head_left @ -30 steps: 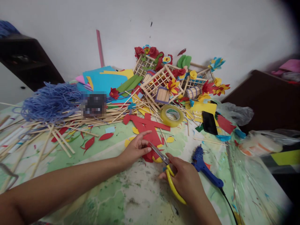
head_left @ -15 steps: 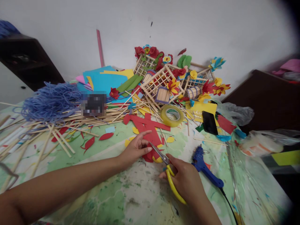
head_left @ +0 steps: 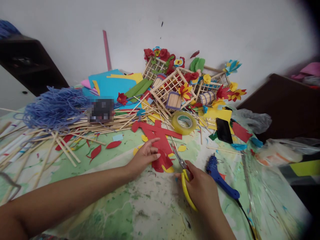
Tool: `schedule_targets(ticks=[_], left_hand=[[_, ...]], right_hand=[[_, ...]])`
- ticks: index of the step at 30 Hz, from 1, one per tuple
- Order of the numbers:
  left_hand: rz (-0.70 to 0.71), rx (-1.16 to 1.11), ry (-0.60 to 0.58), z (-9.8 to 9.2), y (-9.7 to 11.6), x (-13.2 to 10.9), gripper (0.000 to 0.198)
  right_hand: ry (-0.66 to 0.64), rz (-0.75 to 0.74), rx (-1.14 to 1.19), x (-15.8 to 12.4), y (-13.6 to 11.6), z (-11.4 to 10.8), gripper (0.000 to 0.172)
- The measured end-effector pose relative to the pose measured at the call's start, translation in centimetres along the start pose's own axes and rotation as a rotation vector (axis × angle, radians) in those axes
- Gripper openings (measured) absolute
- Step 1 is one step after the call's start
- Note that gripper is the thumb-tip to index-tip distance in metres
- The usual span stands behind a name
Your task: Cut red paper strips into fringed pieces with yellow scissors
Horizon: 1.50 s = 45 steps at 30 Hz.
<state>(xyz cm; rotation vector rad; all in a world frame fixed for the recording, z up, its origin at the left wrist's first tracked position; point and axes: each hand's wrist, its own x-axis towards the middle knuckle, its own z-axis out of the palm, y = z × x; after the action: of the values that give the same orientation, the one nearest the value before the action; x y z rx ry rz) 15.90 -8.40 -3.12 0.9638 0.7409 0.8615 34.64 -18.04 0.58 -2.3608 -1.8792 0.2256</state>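
My right hand (head_left: 200,188) grips yellow-handled scissors (head_left: 183,176), blades pointing up and left toward a pile of red paper pieces (head_left: 162,161). My left hand (head_left: 143,156) rests on the table beside that red pile, fingers extended and touching its edge. The scissor tips sit just right of the red pieces. A larger sheet of cut red paper (head_left: 156,133) lies just beyond my left hand.
A blue glue gun (head_left: 221,178) lies right of my right hand. A tape roll (head_left: 184,122), a black phone (head_left: 223,130), wooden sticks (head_left: 62,133), blue yarn (head_left: 53,106), coloured paper sheets (head_left: 112,85) and stick cages with paper flowers (head_left: 175,85) crowd the back.
My right hand has swung the scissors to the right, away from my left hand's fingers; the blades now point more upright. My left hand has barely moved.
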Motion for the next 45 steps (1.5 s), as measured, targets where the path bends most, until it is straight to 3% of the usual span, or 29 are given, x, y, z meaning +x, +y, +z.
schedule_targets(ticks=[17, 23, 31, 34, 39, 45], left_hand=[[0.002, -0.026, -0.012, -0.1, -0.2, 0.1, 0.062], [-0.022, 0.000, 0.028, 0.2, 0.2, 0.0, 0.059], [0.002, 0.084, 0.032, 0.5, 0.2, 0.0, 0.027], [0.018, 0.115, 0.024, 0.4, 0.2, 0.2, 0.025], [0.086, 0.219, 0.103, -1.2, 1.6, 1.5, 0.027], [0.341, 0.395, 0.309, -5.3, 4.5, 4.6, 0.026]], right_hand=[[-0.059, 0.189, -0.067, 0.4, -0.1, -0.2, 0.045], [-0.006, 0.169, -0.040, 0.4, 0.6, 0.6, 0.050], [0.038, 0.098, -0.031, 0.3, 0.9, 0.7, 0.050], [0.043, 0.088, -0.029, 0.3, 0.8, 0.7, 0.049], [0.038, 0.086, -0.031, 0.4, 1.0, 0.8, 0.050], [0.038, 0.055, -0.046, 0.3, 1.1, 1.0, 0.049]])
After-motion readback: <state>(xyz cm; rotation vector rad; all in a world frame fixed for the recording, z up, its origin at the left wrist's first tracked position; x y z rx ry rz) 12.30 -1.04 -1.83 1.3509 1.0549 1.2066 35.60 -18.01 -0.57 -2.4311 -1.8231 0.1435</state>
